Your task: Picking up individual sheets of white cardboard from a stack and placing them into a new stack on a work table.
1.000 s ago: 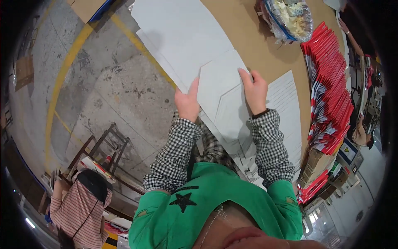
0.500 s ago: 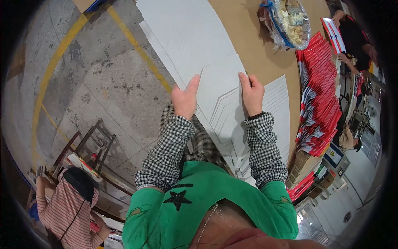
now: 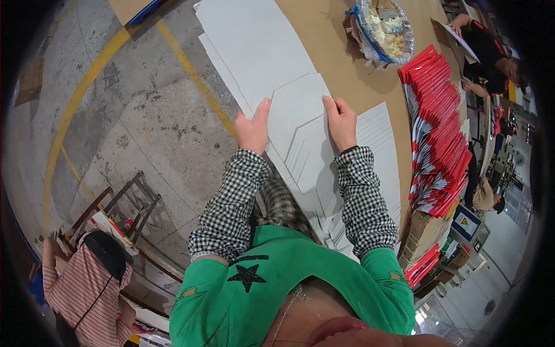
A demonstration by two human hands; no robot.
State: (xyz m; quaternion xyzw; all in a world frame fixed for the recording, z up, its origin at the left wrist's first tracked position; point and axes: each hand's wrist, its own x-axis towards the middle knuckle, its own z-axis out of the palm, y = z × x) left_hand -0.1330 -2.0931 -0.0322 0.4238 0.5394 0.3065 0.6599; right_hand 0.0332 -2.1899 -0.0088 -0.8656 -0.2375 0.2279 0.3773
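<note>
Between my hands lies a fanned stack of white card sheets (image 3: 298,107) with cut corners, their edges stepped toward my body. My left hand (image 3: 252,130) grips the stack's left edge, thumb on top and fingers hidden beneath. At the right edge my right hand (image 3: 343,124) holds it the same way, with the thumb along the top and the fingers curled. Beyond them, a larger white sheet pile (image 3: 254,40) reaches to the far side of the table. More fanned white sheets (image 3: 381,139) lie to the right of my right hand.
The brown table top (image 3: 324,34) carries a plastic-wrapped bundle (image 3: 384,29) and a long row of red-and-white folded pieces (image 3: 436,127). A co-worker (image 3: 491,55) stands at far right, another person (image 3: 87,289) at lower left near a metal frame (image 3: 139,208). Yellow lines mark the concrete floor.
The whole view has shifted slightly, so the table things sit a little further left. Both hands keep their hold on the stack. The co-worker at far right has tilted a sheet.
</note>
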